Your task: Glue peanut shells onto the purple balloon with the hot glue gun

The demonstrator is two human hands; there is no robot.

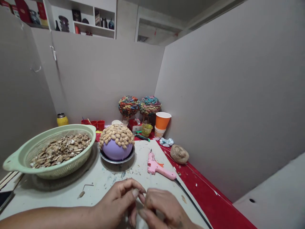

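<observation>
My left hand (120, 200) and my right hand (164, 208) meet at the table's near edge, fingers curled and thumbs pressed in. Whatever they pinch between them is hidden by the fingers. Beyond them a pink hot glue gun (154, 166) lies on its side, its black cord running toward the near right. A purple balloon-like ball (116, 150) rests in a shallow metal bowl (116, 161), its upper part covered with tan shells (118, 133). To the left of my hands lie a single shell (81, 194) and a thin bent metal rod (88, 185).
A green colander (26, 159) holding many loose shells (64, 149) stands at the left. Twine (179, 154), an orange paper cup (163, 121), red cups (100, 125) and two colourful shell-covered balls (150, 105) sit farther back. Grey partitions (228, 95) enclose the table.
</observation>
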